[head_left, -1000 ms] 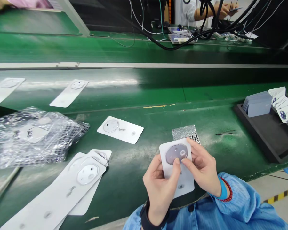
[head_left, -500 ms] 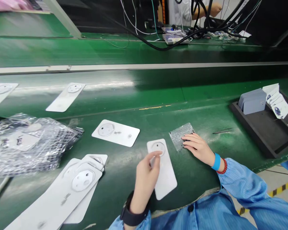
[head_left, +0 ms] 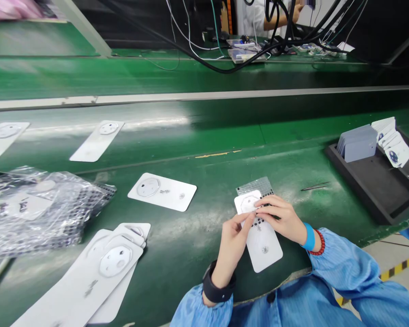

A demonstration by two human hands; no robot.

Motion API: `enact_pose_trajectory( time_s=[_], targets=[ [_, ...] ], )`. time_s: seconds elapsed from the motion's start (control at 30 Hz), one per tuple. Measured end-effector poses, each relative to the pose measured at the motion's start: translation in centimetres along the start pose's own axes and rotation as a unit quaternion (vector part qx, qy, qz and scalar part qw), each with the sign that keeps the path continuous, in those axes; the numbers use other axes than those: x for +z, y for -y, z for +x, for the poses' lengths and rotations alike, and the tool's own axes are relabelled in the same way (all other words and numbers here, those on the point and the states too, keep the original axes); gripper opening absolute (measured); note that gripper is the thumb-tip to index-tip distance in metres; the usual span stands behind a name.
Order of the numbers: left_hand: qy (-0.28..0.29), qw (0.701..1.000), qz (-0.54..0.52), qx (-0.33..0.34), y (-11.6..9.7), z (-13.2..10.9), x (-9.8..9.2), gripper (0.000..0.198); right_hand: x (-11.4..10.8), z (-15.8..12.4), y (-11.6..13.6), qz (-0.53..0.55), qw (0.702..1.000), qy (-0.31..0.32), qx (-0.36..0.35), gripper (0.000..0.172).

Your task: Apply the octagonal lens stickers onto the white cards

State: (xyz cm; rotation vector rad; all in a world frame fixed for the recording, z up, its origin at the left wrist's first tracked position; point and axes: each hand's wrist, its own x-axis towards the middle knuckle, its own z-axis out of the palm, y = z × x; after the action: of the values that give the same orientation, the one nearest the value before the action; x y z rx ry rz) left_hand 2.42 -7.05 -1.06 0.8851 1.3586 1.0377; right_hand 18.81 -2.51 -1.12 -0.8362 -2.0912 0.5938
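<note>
A white phone back cover (head_left: 265, 250) with a round camera ring lies tilted on the green bench in front of me. My left hand (head_left: 232, 237) has thumb and forefinger pinched together over the cover, just below the ring; what is between the tips is too small to make out. My right hand (head_left: 282, 217) meets it there, its fingers closed on a clear sheet of small black dots (head_left: 257, 185). Part of that sheet shows beyond the cover's top end, and some dots show over the cover between the hands.
Another white cover (head_left: 163, 192) lies to the left, near a stack of covers (head_left: 98, 277) and a clear plastic bag (head_left: 37, 209). Farther back lie two more covers. Tweezers (head_left: 315, 186) rest right of my hands, before a black tray (head_left: 378, 190). Behind cables, a person's arm shows.
My left hand has moved right with the white cover, bringing it up to the dotted sheet. My right hand's fingers have come over the cover, close to the left fingertips.
</note>
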Motion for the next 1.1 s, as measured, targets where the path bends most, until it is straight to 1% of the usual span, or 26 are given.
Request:
enact_pose_trajectory(
  time_s=[0.07,0.17,0.23,0.37,0.43,0.5,0.57,0.63,0.7,0.73,0.8,0.83,0.87,0.9,0.93,0.97,1.0,1.03,1.1],
  targets=[
    [-0.001,1.000,-0.013,-0.004,0.0,-0.1,0.1,0.026,0.0,0.0,0.0,-0.027,0.999,0.011,-0.025,0.014],
    [-0.008,0.999,-0.029,-0.009,0.1,-0.1,0.2,0.026,0.1,-0.4,0.0,-0.098,0.993,0.023,-0.065,0.015],
    [-0.012,0.999,-0.037,-0.013,0.3,0.0,0.2,0.027,0.1,-0.8,0.1,-0.134,0.987,0.017,-0.088,0.016],
    [-0.017,0.999,-0.046,-0.019,0.6,0.1,0.5,0.030,0.6,-1.5,0.1,-0.164,0.976,-0.006,-0.141,0.021],
    [-0.016,0.999,-0.045,-0.021,0.6,0.1,0.7,0.030,0.9,-1.6,0.1,-0.168,0.975,-0.013,-0.148,0.018],
    [-0.014,0.999,-0.038,-0.023,0.6,0.3,0.7,0.030,1.1,-1.6,0.0,-0.151,0.981,-0.015,-0.123,0.014],
    [-0.019,0.999,-0.025,-0.024,0.6,0.4,0.1,0.030,1.2,-1.5,-0.4,-0.103,0.993,-0.011,-0.054,0.012],
    [-0.042,0.999,-0.005,-0.021,0.4,0.3,-1.1,0.032,1.2,-1.5,-1.1,-0.059,0.998,-0.007,0.023,0.013],
    [-0.082,0.996,0.016,-0.012,0.1,-0.2,-2.7,0.035,1.0,-1.5,-1.9,-0.043,0.997,-0.006,0.069,0.014],
    [-0.106,0.994,0.022,-0.005,-0.1,-0.6,-3.4,0.039,0.8,-1.5,-2.2,-0.043,0.996,-0.007,0.077,0.014],
    [-0.152,0.988,0.018,0.011,-0.8,-1.7,-4.3,0.060,0.4,-1.3,-2.4,-0.041,0.995,-0.011,0.088,0.015],
    [-0.171,0.985,0.012,0.018,-1.2,-2.3,-4.5,0.072,0.1,-1.1,-2.1,-0.040,0.995,-0.016,0.094,0.015],
    [-0.183,0.983,0.006,0.022,-1.7,-2.8,-4.4,0.079,-0.2,-0.8,-1.5,-0.037,0.994,-0.024,0.097,0.015],
    [-0.186,0.982,0.005,0.023,-2.2,-3.3,-4.1,0.077,-0.5,-0.4,-0.7,-0.032,0.994,-0.032,0.098,0.014],
    [-0.178,0.984,0.010,0.022,-2.7,-3.8,-3.7,0.067,-0.9,0.1,0.5,-0.026,0.994,-0.041,0.096,0.012],
    [-0.164,0.986,0.021,0.023,-3.2,-4.1,-3.3,0.051,-1.2,0.7,1.7,-0.018,0.995,-0.048,0.087,0.011],
    [-0.146,0.988,0.032,0.028,-3.6,-4.4,-2.8,0.037,-1.4,1.2,3.0,-0.009,0.996,-0.052,0.071,0.011],
    [-0.127,0.990,0.041,0.036,-3.9,-4.6,-2.3,0.028,-1.5,1.8,4.3,-0.002,0.998,-0.052,0.045,0.012],
    [-0.102,0.992,0.052,0.059,-4.4,-5.0,-1.4,0.022,-1.3,2.5,6.0,0.003,0.999,-0.048,-0.016,0.014]
  ],
)
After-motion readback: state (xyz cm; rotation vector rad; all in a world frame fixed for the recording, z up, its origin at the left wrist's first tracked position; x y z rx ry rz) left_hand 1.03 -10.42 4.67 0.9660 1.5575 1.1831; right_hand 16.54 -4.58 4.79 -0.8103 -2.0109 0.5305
